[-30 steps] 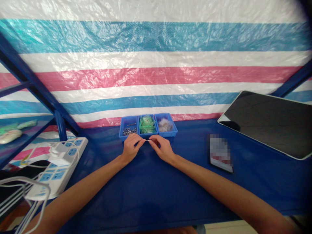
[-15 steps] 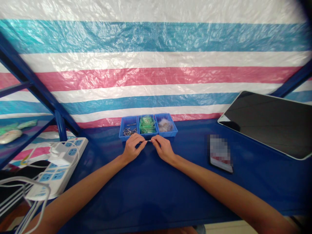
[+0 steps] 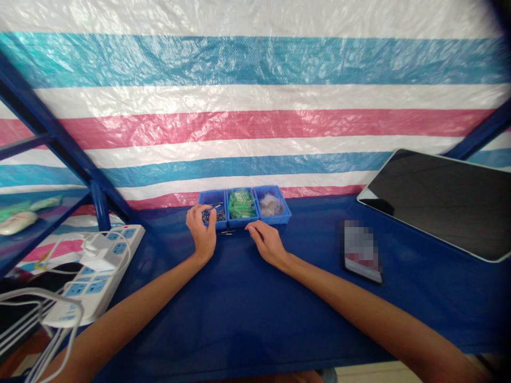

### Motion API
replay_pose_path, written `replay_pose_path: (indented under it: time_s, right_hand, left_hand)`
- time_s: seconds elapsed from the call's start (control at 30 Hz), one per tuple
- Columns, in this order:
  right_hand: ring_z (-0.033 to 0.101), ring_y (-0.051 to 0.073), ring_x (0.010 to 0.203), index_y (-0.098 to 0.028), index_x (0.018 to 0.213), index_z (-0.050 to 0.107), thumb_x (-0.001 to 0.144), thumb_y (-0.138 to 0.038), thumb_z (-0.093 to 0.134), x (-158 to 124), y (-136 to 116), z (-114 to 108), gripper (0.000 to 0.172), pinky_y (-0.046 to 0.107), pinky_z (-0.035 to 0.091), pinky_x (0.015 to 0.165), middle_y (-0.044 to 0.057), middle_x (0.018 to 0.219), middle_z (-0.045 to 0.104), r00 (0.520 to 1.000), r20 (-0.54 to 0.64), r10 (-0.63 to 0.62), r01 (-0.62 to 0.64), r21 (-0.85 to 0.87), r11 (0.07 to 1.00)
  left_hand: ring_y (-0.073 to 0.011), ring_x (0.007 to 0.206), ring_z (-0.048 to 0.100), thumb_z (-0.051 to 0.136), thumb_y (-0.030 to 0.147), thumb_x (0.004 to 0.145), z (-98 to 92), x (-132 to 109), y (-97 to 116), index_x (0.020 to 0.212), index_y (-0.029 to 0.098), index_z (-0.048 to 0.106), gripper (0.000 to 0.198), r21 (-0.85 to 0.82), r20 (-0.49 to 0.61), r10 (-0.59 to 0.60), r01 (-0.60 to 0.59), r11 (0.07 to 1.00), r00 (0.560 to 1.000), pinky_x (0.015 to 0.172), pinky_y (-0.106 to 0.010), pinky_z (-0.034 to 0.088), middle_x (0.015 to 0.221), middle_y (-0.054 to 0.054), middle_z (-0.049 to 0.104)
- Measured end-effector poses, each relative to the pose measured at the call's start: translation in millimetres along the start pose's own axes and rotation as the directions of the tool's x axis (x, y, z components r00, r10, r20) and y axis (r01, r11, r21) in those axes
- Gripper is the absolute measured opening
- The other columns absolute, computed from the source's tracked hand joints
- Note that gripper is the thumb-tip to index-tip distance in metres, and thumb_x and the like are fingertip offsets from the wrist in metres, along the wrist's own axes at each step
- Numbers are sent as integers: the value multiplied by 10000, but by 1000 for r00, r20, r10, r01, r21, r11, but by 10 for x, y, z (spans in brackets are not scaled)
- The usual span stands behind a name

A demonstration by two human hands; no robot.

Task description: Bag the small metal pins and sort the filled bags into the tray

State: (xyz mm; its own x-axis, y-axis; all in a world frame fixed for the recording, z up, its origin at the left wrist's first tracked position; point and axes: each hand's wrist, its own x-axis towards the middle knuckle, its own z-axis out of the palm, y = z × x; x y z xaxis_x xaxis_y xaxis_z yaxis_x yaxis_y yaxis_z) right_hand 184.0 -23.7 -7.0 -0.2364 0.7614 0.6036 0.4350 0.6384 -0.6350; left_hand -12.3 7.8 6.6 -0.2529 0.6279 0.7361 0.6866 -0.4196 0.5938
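Note:
My left hand (image 3: 203, 230) is over the front left corner of the left blue bin (image 3: 225, 219), thumb and fingers apart. Inside that bin lies a heap of small thin metal pieces (image 3: 215, 215), partly covered by the hand. On the table in front of it are a few slim metal pieces (image 3: 226, 232), between my two hands. My right hand (image 3: 268, 243) rests just in front of the right blue bin (image 3: 284, 216), thumb and fingertips pinched together. Whatever may be between those fingertips is too small to make out.
Green packets (image 3: 241, 203) fill the middle bin; clear plastic bits (image 3: 270, 204) lie in the right one. A phone (image 3: 361, 252) and a large dark-screened tablet (image 3: 439, 202) are to the right. A white power strip (image 3: 120, 260) with cables is at left. Striped sheeting (image 3: 255, 127) hangs behind.
My left hand has left the thin metal piece between the hands and moved left to the left bin, its fingers opening. That bin has shifted slightly right. My right hand has stayed in place.

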Motion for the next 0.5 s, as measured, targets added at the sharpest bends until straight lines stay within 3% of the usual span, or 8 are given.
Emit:
replay_pose_path:
  time_s: [0.1,0.27,0.37,0.5]
  right_hand:
    - [607,169,820,-182,943,612,962,-296,364,0,15,10,275,282,464,783,59,883,646,1000,3,-8,8,-13,1000]
    - [596,173,862,-184,997,620,951,-258,384,7,10,30,251,298,479,803,70,916,633,996,69,-59,64,-84,994]
    - [564,192,1014,-196,1113,601,941,-242,404,12,0,42,266,339,464,903,84,1075,620,972,191,-140,168,-136,976]
    - [438,226,1237,-195,1305,482,936,-287,430,11,2,69,383,409,392,1019,99,1341,496,891,399,-214,312,-198,929]
  left_hand:
    - [-211,1098,466,557,326,855,24,1,-13,1139,202,489,317,-49,4,-21,21,999,1000,1007,-391,327,1120,-76,522]
    - [-214,1143,458,530,294,869,8,-28,29,1116,199,491,267,-48,34,33,-32,998,999,1066,-419,272,1121,-79,523]
    - [-216,1168,456,512,282,878,-3,-46,50,1100,201,496,237,-29,39,78,-77,997,996,1105,-452,207,1127,-78,534]
    - [-215,1159,474,499,270,885,-7,-55,50,1086,201,502,213,-25,34,96,-95,995,995,1126,-467,167,1108,-73,556]
